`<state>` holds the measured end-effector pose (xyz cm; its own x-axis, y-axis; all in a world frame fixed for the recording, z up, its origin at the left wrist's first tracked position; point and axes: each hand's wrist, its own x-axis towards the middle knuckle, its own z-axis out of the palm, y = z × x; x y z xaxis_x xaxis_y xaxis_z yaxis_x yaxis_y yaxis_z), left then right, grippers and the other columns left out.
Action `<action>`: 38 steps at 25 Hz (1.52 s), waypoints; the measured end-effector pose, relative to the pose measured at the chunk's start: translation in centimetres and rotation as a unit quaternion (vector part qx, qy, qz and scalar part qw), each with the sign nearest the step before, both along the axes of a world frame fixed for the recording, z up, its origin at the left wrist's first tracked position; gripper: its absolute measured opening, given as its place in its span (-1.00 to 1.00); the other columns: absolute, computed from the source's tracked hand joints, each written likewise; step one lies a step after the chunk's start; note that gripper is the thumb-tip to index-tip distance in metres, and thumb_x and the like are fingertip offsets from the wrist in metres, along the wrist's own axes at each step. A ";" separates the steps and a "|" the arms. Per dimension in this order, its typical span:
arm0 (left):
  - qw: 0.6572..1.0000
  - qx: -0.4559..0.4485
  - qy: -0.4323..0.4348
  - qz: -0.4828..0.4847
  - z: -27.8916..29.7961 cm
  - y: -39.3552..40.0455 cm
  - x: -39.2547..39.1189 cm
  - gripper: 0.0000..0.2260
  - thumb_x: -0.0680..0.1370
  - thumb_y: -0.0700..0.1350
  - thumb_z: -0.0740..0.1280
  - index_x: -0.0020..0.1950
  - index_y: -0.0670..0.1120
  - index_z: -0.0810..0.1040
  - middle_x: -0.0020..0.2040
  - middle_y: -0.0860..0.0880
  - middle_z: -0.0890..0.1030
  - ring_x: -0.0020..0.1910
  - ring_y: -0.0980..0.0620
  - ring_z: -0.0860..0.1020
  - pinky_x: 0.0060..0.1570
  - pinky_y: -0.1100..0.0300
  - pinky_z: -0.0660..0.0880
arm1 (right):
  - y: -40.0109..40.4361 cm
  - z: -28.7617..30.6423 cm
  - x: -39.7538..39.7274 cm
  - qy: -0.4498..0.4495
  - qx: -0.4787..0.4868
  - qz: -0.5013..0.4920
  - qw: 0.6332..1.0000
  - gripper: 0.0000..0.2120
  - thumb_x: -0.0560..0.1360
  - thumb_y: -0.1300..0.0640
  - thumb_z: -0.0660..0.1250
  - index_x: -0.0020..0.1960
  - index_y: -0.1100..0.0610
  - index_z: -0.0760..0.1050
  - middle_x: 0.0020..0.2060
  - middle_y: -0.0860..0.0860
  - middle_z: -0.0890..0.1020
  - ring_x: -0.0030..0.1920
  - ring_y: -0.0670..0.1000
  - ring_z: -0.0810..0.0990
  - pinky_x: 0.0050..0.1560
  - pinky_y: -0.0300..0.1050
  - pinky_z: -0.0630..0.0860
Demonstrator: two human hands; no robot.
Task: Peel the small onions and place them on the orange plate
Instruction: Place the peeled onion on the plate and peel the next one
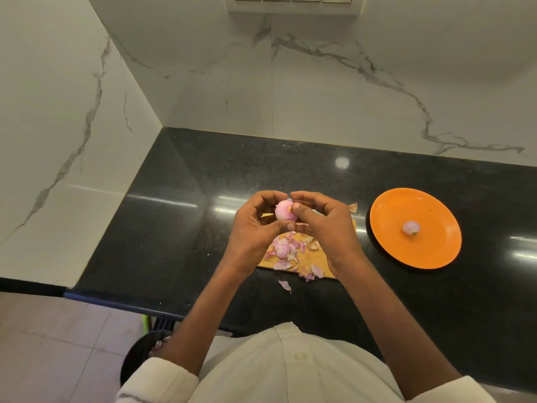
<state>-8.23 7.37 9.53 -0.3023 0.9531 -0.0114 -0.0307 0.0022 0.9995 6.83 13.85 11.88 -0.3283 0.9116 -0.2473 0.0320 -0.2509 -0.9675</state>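
A small pink onion is held above the wooden cutting board. My left hand grips it from the left and below, thumb under it. My right hand pinches its top right side with thumb and fingertips. A heap of pink onion skins lies on the board beneath my hands. The orange plate sits to the right on the black counter, with one peeled small onion near its middle.
A loose skin piece lies on the counter in front of the board, another brown scrap behind it. Marble walls close the counter at the left and back. A dark round bin stands on the floor below the counter edge.
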 end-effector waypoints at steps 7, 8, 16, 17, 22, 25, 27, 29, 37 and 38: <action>1.000 0.015 0.000 -0.007 -0.3 0.1 -0.5 -0.60 0.44 -0.34 0.58 0.25 -0.22 0.63 0.16 -0.18 0.69 0.15 -0.17 0.69 0.11 -0.12 0.67 | 0.4 1.1 0.7 -0.189 0.195 0.062 0.961 -0.81 0.55 0.06 0.49 0.16 -0.01 0.73 -0.02 -0.16 0.75 -0.01 -0.16 0.72 0.03 -0.07 0.71; 1.000 0.019 -0.011 -0.012 -0.3 0.1 -0.5 -0.60 0.44 -0.35 0.57 0.26 -0.24 0.63 0.18 -0.20 0.68 0.18 -0.18 0.69 0.13 -0.11 0.67 | 0.4 1.3 0.7 -0.215 0.228 0.076 0.947 -0.80 0.55 0.05 0.49 0.17 -0.02 0.73 -0.03 -0.17 0.75 -0.04 -0.18 0.71 0.01 -0.09 0.70; 0.993 0.010 -0.116 0.000 -0.2 -0.1 -0.6 -0.56 0.40 -0.21 0.58 0.26 -0.23 0.64 0.19 -0.17 0.71 0.16 -0.16 0.70 0.13 0.00 0.64 | 0.2 1.4 0.9 -0.220 0.341 0.072 0.911 -0.85 0.55 0.10 0.51 0.09 0.12 0.70 -0.08 -0.06 0.75 -0.11 -0.13 0.72 -0.08 -0.16 0.69; 0.990 0.011 -0.140 -0.001 -0.3 -0.1 -0.6 -0.56 0.39 -0.18 0.59 0.25 -0.22 0.65 0.20 -0.17 0.70 0.18 -0.16 0.69 0.15 -0.02 0.63 | 0.3 1.4 1.0 -0.219 0.355 0.078 0.905 -0.86 0.55 0.11 0.51 0.08 0.14 0.70 -0.10 -0.04 0.75 -0.13 -0.11 0.72 -0.09 -0.14 0.69; 0.973 0.024 -0.229 -0.002 -0.7 0.0 -0.5 -0.49 0.35 -0.02 0.67 0.24 -0.16 0.69 0.25 -0.27 0.66 0.25 -0.23 0.65 0.20 -0.02 0.62 | 0.2 1.2 0.9 -0.208 0.390 0.078 0.894 -0.82 0.56 0.08 0.48 0.04 0.20 0.65 -0.13 0.02 0.74 -0.17 -0.06 0.72 -0.13 -0.09 0.70; 0.973 0.026 -0.230 0.000 -0.8 0.1 -0.2 -0.47 0.34 0.02 0.69 0.23 -0.15 0.69 0.23 -0.28 0.66 0.24 -0.23 0.65 0.21 -0.02 0.62 | 0.2 1.4 0.6 -0.207 0.389 0.073 0.895 -0.79 0.53 0.03 0.46 0.02 0.18 0.65 -0.16 -0.01 0.71 -0.19 -0.07 0.69 -0.14 -0.14 0.68; 0.972 0.024 -0.233 -0.001 -0.7 0.1 -0.1 -0.46 0.31 0.05 0.70 0.21 -0.14 0.70 0.20 -0.26 0.67 0.21 -0.20 0.66 0.18 0.00 0.63 | 0.5 1.2 0.4 -0.214 0.400 0.080 0.888 -0.86 0.51 0.09 0.47 -0.04 0.17 0.63 -0.21 -0.01 0.69 -0.22 -0.05 0.66 -0.18 -0.08 0.65; 0.969 0.021 -0.245 -0.003 -0.8 0.1 0.0 -0.45 0.30 0.07 0.70 0.20 -0.14 0.71 0.18 -0.24 0.68 0.19 -0.18 0.67 0.16 0.03 0.64 | 0.7 1.0 0.2 -0.232 0.403 0.090 0.881 -0.90 0.49 0.18 0.51 -0.10 0.16 0.60 -0.24 -0.01 0.65 -0.25 -0.01 0.63 -0.21 0.00 0.63; 0.958 0.030 -0.286 -0.002 -0.4 0.0 -1.0 -0.54 0.42 -0.05 0.56 0.26 -0.19 0.65 0.23 -0.19 0.68 0.23 -0.17 0.66 0.15 0.09 0.65 | 0.2 1.3 0.4 -0.145 0.277 0.057 0.948 -0.87 0.61 0.10 0.43 0.11 0.09 0.71 -0.09 -0.10 0.73 -0.07 -0.09 0.71 -0.03 -0.13 0.67; 0.958 0.029 -0.285 0.002 -0.4 0.1 -1.0 -0.54 0.42 -0.05 0.55 0.28 -0.20 0.64 0.25 -0.20 0.67 0.25 -0.19 0.65 0.17 0.08 0.65 | 0.1 1.3 0.4 -0.148 0.283 0.056 0.946 -0.85 0.61 0.09 0.45 0.13 0.09 0.72 -0.07 -0.09 0.74 -0.06 -0.09 0.71 -0.01 -0.14 0.67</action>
